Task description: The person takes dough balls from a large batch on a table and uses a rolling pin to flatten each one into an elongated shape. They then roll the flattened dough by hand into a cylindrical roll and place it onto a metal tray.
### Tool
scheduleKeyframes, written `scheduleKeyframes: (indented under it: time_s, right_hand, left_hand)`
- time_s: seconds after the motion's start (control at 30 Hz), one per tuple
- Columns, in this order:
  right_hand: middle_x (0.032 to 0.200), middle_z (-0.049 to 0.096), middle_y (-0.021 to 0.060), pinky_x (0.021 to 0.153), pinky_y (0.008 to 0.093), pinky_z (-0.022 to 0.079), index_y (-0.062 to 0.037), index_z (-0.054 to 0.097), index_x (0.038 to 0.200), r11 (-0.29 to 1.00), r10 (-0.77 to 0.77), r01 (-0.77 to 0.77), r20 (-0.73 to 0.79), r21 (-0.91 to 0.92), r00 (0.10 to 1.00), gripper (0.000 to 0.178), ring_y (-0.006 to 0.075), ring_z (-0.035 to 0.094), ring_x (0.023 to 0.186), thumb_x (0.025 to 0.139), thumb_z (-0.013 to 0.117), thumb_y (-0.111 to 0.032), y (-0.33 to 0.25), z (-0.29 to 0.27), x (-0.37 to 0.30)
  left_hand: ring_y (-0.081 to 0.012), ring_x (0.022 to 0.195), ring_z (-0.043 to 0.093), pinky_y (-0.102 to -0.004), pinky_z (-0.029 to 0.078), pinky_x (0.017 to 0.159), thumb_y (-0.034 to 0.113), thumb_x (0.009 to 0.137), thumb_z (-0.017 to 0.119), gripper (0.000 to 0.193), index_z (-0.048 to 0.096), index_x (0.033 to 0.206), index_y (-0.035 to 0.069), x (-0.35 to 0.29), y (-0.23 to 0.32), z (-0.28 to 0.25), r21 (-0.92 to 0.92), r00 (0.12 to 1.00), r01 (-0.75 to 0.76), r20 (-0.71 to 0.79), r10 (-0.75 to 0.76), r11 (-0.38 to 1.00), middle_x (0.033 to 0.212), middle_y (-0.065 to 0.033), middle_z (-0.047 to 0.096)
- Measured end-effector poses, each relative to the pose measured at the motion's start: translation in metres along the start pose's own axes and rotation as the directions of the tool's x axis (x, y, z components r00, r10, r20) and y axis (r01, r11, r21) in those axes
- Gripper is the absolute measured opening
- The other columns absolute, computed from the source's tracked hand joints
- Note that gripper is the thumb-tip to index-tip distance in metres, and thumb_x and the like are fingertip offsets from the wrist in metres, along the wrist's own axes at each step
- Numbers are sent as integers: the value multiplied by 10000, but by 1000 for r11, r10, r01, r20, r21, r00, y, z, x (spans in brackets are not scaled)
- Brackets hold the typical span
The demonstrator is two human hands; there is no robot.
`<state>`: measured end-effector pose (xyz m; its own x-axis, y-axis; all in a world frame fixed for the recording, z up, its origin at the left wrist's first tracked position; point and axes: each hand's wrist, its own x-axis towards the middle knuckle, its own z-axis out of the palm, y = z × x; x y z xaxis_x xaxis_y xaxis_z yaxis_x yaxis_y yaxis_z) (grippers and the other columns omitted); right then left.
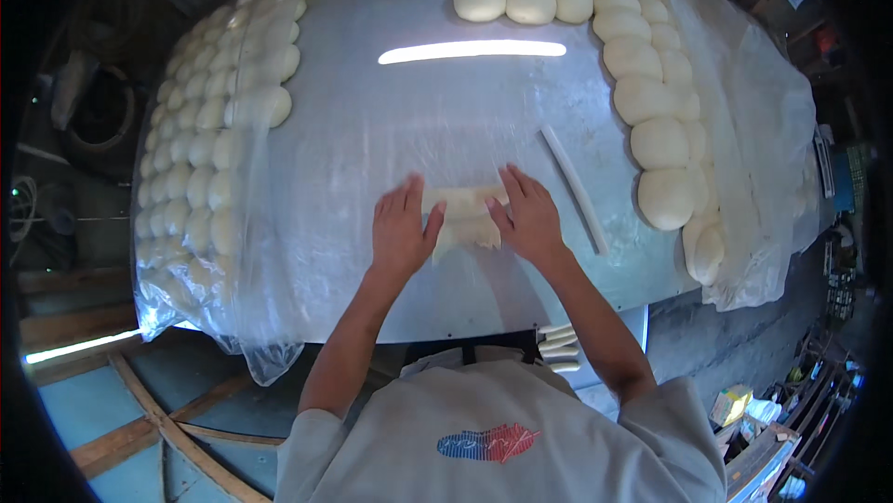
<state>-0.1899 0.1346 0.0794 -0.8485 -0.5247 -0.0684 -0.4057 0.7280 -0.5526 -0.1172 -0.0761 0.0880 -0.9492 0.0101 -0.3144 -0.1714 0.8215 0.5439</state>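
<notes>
A flattened piece of dough [465, 229] lies on the metal worktop [372, 131] in front of me, with a thicker band across its far part and a ragged near edge. My left hand [401, 231] rests at its left side, fingers stretched forward and thumb by the dough's edge. At the right side is my right hand [532, 219], its fingers also extended, with the thumb against the dough. Neither hand is closed round it. To the right of my right hand lies a pale, slim rod [575, 189], resembling a rolling pin.
Rows of round dough balls [197, 145] under clear plastic fill the left side. More dough balls [665, 196] line the far and right sides, beside a plastic sheet [744, 178]. Several pale dough sticks [560, 347] sit below the worktop's near edge. A crate [765, 461] stands lower right.
</notes>
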Motion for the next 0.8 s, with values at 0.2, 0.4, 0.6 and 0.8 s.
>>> scheduleKeyframes:
  time_s: [0.2, 0.4, 0.6, 0.8]
  right_hand:
    - [1494, 238, 269, 1123, 528, 210, 63, 192, 1446, 955, -197, 204, 52, -215, 979, 855, 374, 237, 1402, 845, 597, -390, 12, 63, -93]
    - [1202, 561, 212, 1057, 506, 325, 5, 549, 1180, 997, -81, 81, 51, 14, 995, 447, 387, 468, 1204, 875, 587, -320, 15, 17, -71]
    - [1416, 366, 240, 1078, 582, 253, -17, 382, 1376, 946, -274, 245, -120, -214, 954, 678, 397, 358, 1316, 849, 626, -365, -5, 36, -23]
    - [1465, 308, 233, 1092, 632, 170, -55, 280, 1451, 873, -385, 392, 83, -289, 919, 830, 383, 289, 1373, 779, 680, -334, 13, 44, -97]
  left_hand:
    - [-367, 1423, 182, -667, 112, 1080, 397, 927, 496, 765, 197, 1445, -81, -70, -24, 84, 370, 984, 3, -164, 62, 929, 1497, -265, 245]
    - [-312, 1337, 377, -648, 134, 1086, 499, 908, 503, 721, 350, 1403, -2, -74, 11, 12, 395, 992, 11, 112, -60, 919, 1452, -215, 360]
    - [-333, 1375, 300, -596, 171, 1106, 465, 787, 689, 844, 329, 1420, 38, -24, 2, 3, 327, 921, -223, -239, 309, 918, 1483, -204, 300]
    - [-295, 1410, 245, -612, 146, 1107, 390, 708, 773, 969, 259, 1461, 61, -65, -12, 49, 345, 935, -330, -11, 355, 879, 1505, -186, 261]
